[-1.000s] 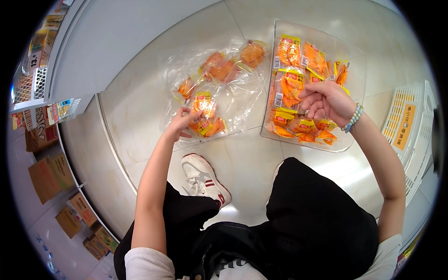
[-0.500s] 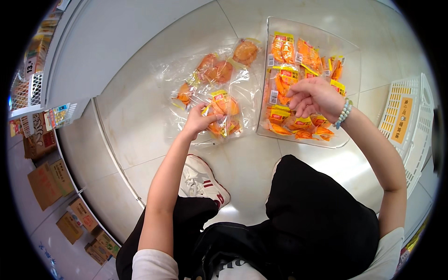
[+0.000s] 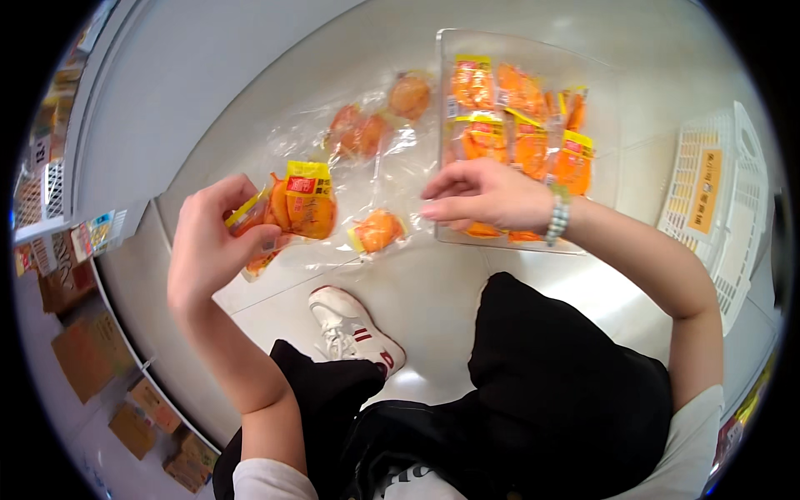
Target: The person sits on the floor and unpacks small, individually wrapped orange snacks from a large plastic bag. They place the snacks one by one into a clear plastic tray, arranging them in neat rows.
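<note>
My left hand (image 3: 218,237), raised over the left side of the large clear plastic bag (image 3: 292,133), grips several orange snack packets (image 3: 307,204) with yellow tops. The foremost packet faces up; those behind it are partly covered by the fingers. More orange packets (image 3: 358,133) lie in and on the bag, and a single packet (image 3: 377,229) rests near its lower end. My right hand (image 3: 475,193), its fingers loosely stretched and nothing in them, hovers over the left edge of the clear bin (image 3: 439,92). Rows of similar packets (image 3: 483,137) fill that bin; my hand and wrist hide some of them.
A white slotted plastic basket (image 3: 723,208) with an orange label stands at the right. Shelving with a pale grey panel (image 3: 192,58) runs along the upper left. Cardboard boxes (image 3: 96,354) sit at the far left. My white shoe (image 3: 354,329) is on the tiled floor below the bag.
My left hand has lifted packets off the bag and moved left with them. My right hand has moved left from over the bin's middle to its left edge. The view has shifted slightly.
</note>
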A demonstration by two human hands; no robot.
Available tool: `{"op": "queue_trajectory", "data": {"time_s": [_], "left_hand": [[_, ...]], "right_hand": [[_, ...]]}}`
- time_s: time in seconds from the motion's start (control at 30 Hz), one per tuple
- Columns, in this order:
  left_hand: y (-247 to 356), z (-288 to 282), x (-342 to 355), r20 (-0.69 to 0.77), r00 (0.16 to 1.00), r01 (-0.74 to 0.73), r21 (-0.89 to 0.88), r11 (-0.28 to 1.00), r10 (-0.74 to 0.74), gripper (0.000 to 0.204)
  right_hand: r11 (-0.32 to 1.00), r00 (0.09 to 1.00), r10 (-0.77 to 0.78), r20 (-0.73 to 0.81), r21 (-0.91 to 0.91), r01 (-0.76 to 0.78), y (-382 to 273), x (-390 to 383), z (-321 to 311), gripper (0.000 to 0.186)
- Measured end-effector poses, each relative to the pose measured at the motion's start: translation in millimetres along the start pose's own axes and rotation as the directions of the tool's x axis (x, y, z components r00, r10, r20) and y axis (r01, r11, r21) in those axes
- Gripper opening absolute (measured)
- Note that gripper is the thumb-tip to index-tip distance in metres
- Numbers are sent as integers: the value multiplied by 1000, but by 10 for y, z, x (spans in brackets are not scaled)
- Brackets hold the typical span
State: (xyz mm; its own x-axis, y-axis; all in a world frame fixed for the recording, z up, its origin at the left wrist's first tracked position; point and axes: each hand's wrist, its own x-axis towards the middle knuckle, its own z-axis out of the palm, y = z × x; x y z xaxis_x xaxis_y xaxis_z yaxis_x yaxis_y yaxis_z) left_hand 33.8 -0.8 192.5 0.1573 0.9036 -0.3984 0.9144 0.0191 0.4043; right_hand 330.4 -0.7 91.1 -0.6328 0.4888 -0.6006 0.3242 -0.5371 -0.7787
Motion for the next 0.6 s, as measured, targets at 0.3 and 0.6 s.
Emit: {"op": "queue_trajectory", "data": {"time_s": [0.3,0.6], "left_hand": [[716,1104,411,-158,983,-183,-854,486,94,22],[1043,1439,562,-58,998,-58,-998,19,11,29]], "right_hand": [[845,685,-387,-618,60,532,156,-269,-366,35],[885,599,-284,-749,-445,-137,607,-611,-1420,46]]}}
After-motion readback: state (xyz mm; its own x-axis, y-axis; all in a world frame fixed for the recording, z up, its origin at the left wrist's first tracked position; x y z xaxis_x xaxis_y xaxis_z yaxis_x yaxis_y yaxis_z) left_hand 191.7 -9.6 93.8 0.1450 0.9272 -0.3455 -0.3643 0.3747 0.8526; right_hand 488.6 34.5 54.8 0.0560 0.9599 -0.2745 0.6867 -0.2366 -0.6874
